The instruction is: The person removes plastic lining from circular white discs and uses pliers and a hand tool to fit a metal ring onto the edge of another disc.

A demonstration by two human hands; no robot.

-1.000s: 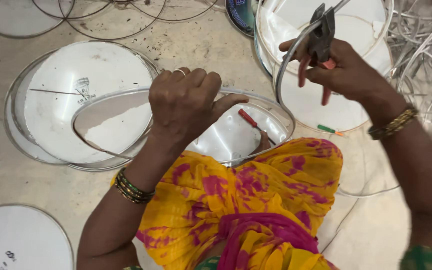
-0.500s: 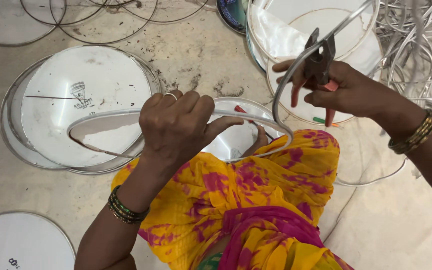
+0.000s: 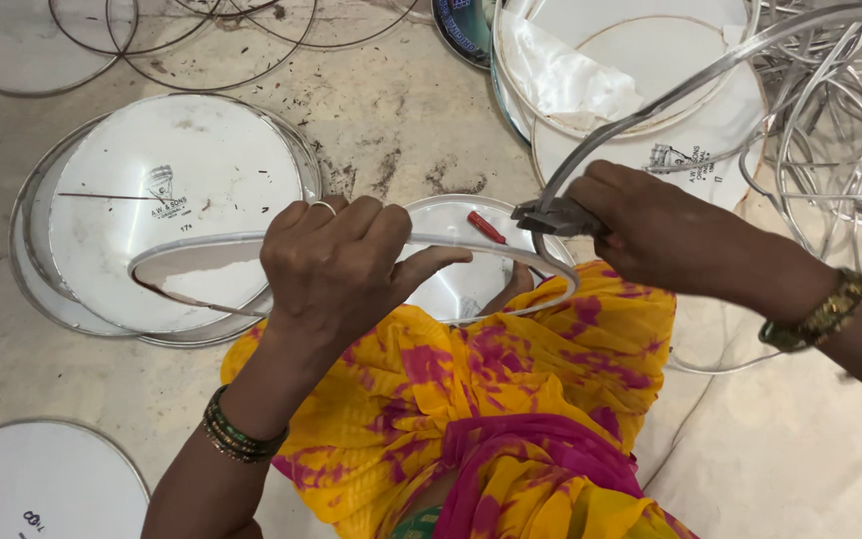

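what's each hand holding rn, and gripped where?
Left hand grips the metal hoop over its top rim, near mid-span. Right hand holds pliers by the handles; the tool's tip meets the metal strip.

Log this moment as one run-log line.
left hand: grips metal hoop | right hand: holds pliers on metal strip | white discs on floor

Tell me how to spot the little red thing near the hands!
Find the yellow and pink cloth over the person's lap, then the round shiny metal disc just above it, between the left hand and the right hand. The small red stick lies on that disc's upper edge. It is the only red thing among silver rings and white discs.
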